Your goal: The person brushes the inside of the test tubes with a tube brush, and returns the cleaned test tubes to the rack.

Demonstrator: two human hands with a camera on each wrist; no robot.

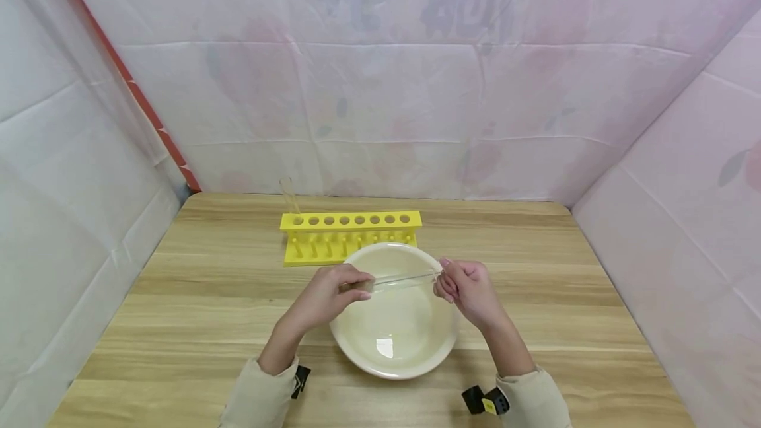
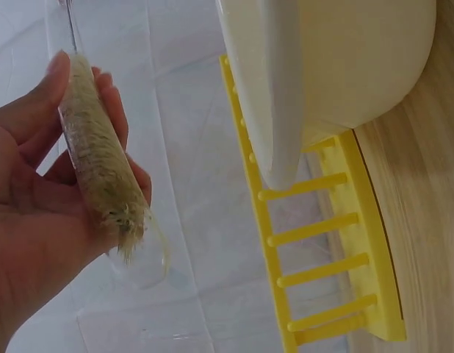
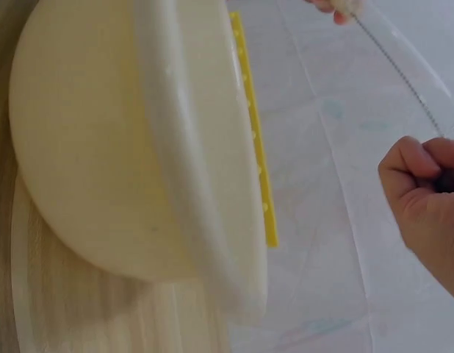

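Note:
Above the cream basin [image 1: 394,368], my left hand [image 1: 326,292] holds a clear test tube [image 1: 404,283] lying nearly level between thumb and fingers. A test tube brush is inside the tube; its pale bristles [image 2: 102,154] show in the left wrist view, within the grip of that hand. The twisted wire stem [image 3: 400,68] runs along the tube to my right hand [image 1: 470,290]. Curled fingers of the right hand grip the stem's end near the tube's mouth, as the right wrist view [image 3: 425,198] also shows. The grip hides the handle's tip.
A yellow test tube rack [image 1: 351,220] stands behind the basin, partly hidden by its rim. One clear test tube [image 1: 288,193] leans in the rack's left end hole. The wooden table [image 1: 196,322] meets cloth-covered walls [image 1: 380,104] at the back and both sides.

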